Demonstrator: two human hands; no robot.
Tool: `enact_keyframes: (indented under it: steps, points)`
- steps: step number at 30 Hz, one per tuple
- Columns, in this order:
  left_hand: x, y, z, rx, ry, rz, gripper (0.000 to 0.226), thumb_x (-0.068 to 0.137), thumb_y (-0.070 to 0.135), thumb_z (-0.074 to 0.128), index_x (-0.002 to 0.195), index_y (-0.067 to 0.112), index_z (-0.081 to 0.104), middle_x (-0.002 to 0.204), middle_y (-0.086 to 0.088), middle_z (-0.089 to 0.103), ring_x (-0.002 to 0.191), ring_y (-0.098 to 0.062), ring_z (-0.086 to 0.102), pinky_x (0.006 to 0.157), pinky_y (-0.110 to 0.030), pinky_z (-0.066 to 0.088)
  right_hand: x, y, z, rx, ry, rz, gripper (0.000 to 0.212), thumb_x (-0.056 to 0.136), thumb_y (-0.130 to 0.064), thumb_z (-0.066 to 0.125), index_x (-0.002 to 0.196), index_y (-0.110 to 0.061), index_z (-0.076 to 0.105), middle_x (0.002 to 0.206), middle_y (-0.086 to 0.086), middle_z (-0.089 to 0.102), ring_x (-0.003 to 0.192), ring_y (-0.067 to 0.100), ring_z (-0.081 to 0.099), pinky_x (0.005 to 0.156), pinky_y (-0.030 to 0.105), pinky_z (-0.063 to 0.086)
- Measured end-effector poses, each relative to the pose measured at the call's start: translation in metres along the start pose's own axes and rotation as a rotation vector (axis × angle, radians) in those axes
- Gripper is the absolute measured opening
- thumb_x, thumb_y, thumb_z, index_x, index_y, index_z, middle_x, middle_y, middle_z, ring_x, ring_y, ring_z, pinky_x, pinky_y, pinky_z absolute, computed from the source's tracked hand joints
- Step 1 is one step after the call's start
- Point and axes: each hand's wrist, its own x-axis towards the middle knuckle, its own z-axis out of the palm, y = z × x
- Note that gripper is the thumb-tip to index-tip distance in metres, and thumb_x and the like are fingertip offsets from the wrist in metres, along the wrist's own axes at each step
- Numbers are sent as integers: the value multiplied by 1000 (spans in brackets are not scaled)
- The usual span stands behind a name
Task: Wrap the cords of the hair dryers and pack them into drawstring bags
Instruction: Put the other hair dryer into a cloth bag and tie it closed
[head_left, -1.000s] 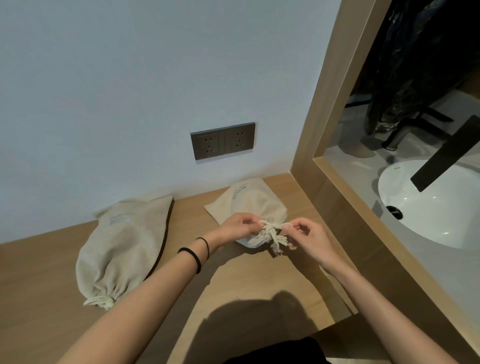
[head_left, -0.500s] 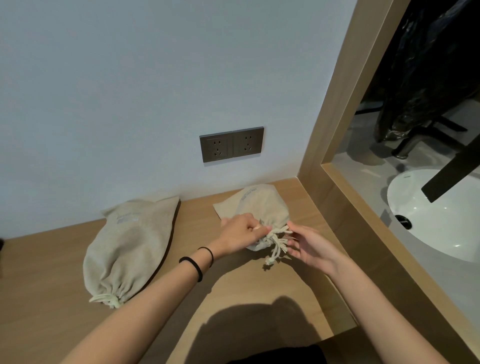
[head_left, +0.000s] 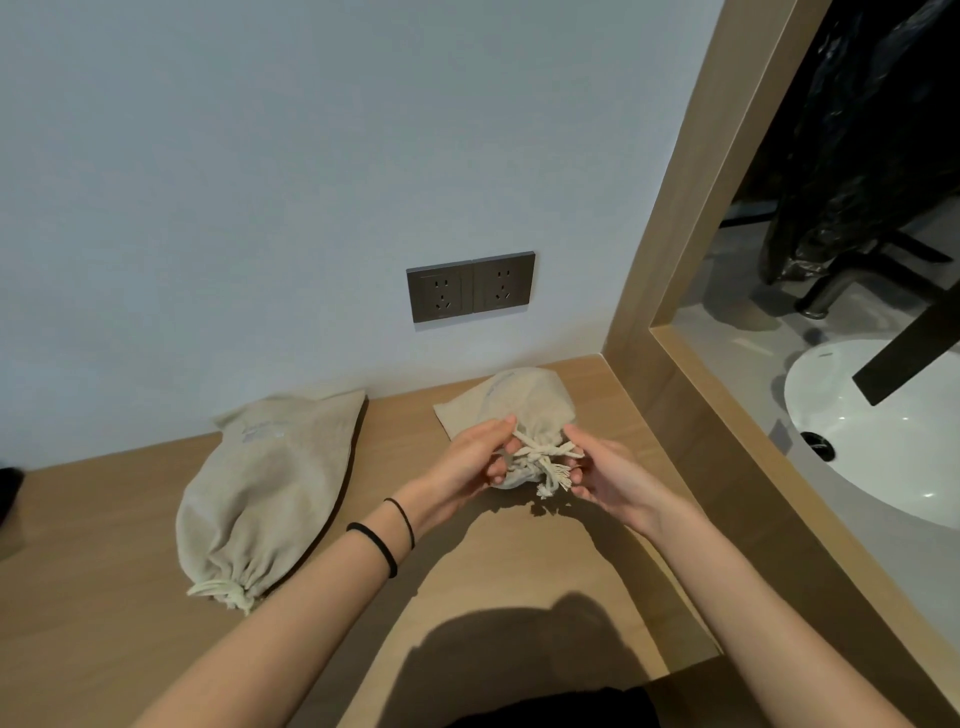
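Knotting seems the aim: left hand and right hand pinch the drawstring of the bag below the wall socket

Dim, flat indoor light; a dark shadow falls on the table (straight edges bow outward), detail slightly soft.

Light wooden counter against a pale blue-grey wall, with a dark grey double socket plate set in the wall just above the counter. To the right, slanted wooden frame bordering a grey surface with a white basin, a black bar crossing over the basin's rim. Crumpled black plastic at upper right; unidentifiable dark object at the far left edge.
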Motion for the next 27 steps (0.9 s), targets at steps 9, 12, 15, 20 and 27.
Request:
enact_keyframes:
  steps: [9, 12, 15, 20, 27]
  points:
    - [5, -17, 3, 512, 183, 95, 47, 91, 10, 52, 47, 16, 36, 35, 13, 26, 33, -4, 20, 39, -14, 19, 5, 16, -15, 79, 112, 253, 39, 91, -33, 57, 57, -19, 44, 44, -8, 40, 40, 4, 35, 51, 17, 32]
    - [6, -27, 4, 564, 169, 19, 47, 90, 14, 52, 46, 17, 35, 38, 9, 27, 35, -4, 20, 39, -17, 20, 5, 28, -24, 132, 91, 344, 44, 89, -35, 59, 50, -19, 45, 42, -8, 40, 36, 4, 35, 50, 16, 31]
    - [8, -27, 0, 571, 123, -122, 44, 92, 22, 52, 49, 16, 44, 39, 8, 34, 36, -8, 27, 37, -16, 26, 9, 39, -29, 5, 107, 238, 38, 89, -37, 60, 58, -20, 48, 48, -7, 42, 43, 5, 37, 46, 16, 33]
    - [5, -28, -24, 334, 96, -195, 22, 95, 19, 53, 109, 5, 63, 81, -2, 63, 52, -3, 52, 52, -14, 45, 9, 41, -27, -199, 236, 15, 21, 90, -32, 61, 86, -12, 57, 75, 3, 55, 63, 11, 48, 58, 21, 42]
    - [13, -30, -32, 81, 313, -208, 50, 94, 23, 56, 139, 31, 36, 114, 1, 47, 105, -22, 50, 86, -41, 53, 25, 22, -13, -816, 427, -446, 46, 86, -34, 61, 129, -31, 43, 138, -1, 36, 128, 23, 26, 100, 39, 28]
